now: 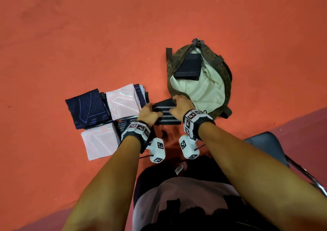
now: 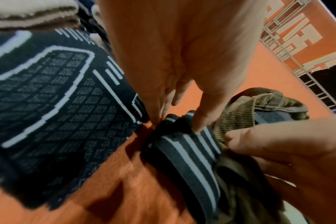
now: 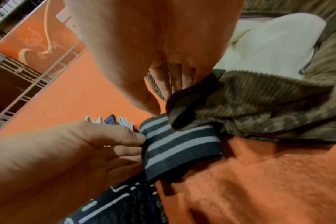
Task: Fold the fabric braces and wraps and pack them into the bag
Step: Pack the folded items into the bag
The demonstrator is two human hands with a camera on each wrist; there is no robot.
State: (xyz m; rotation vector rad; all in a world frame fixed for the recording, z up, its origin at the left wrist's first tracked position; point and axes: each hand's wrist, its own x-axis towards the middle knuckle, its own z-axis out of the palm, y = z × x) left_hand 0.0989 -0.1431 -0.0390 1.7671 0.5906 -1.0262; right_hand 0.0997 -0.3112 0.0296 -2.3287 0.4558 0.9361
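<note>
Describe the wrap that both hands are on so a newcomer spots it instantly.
On the orange floor, find the open brown bag. The striped wrap lies between it and the folded braces, under both hands. Only it has grey stripes.
</note>
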